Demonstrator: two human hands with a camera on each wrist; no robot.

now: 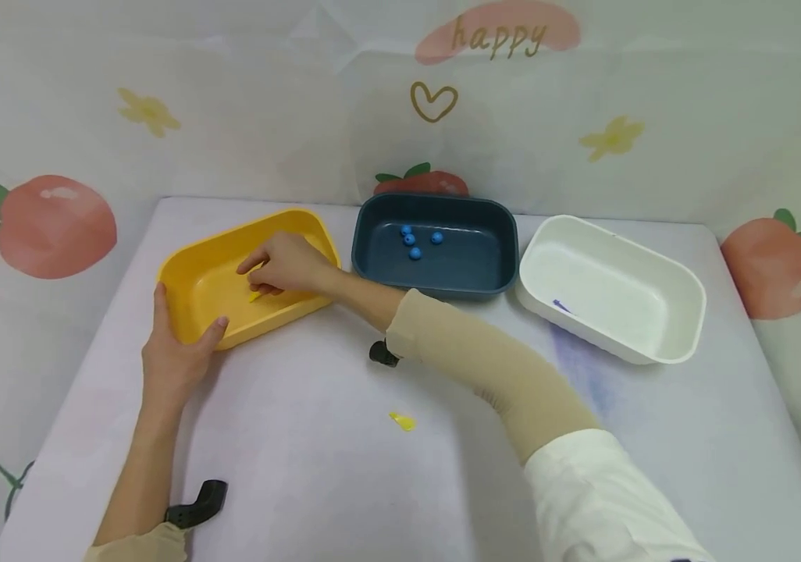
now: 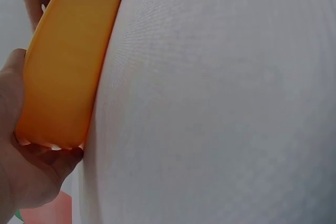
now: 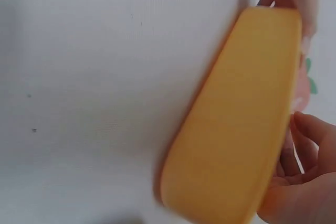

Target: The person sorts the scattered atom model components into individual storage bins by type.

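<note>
My left hand (image 1: pixel 174 355) grips the left end of the yellow bin (image 1: pixel 179 293), its thumb at the near rim and fingers around the outside. The left wrist view shows that grip against the bin's orange-looking wall (image 2: pixel 73 61). My right hand (image 1: pixel 291 264) reaches down inside the same bin with bent fingers. A small yellow piece (image 1: pixel 254 297) shows just below those fingertips; whether they pinch it is not clear. In the right wrist view, the bin wall (image 3: pixel 231 124) partly hides the right hand's fingers (image 3: pixel 312 127).
A dark blue bin (image 1: pixel 471 265) with several blue beads (image 1: pixel 414 253) stands at the back middle. A white bin (image 1: pixel 618 273) at right holds a small purple piece (image 1: pixel 562 306). A yellow drop-shaped piece (image 1: pixel 403 421) lies on the white tabletop (image 1: pixel 316 468).
</note>
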